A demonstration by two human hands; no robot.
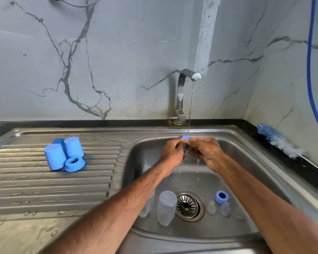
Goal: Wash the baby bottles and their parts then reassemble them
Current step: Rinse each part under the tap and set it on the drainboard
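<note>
My left hand (173,152) and my right hand (205,153) together hold a small blue bottle ring (185,141) under the running water stream (191,107) over the sink basin (246,180). On the basin floor lie clear bottles (166,207), one partly hidden by my left forearm, another blue ring (221,197) and several clear teats (224,208). On the draining board (44,189) stand three blue caps (54,156) and a blue ring (74,163).
The steel tap (181,99) rises behind the basin against a marble wall. A blue-and-white bottle brush (281,142) lies on the dark counter at the right. A blue hose (310,70) hangs down the right wall. The drain strainer (188,206) sits mid-basin.
</note>
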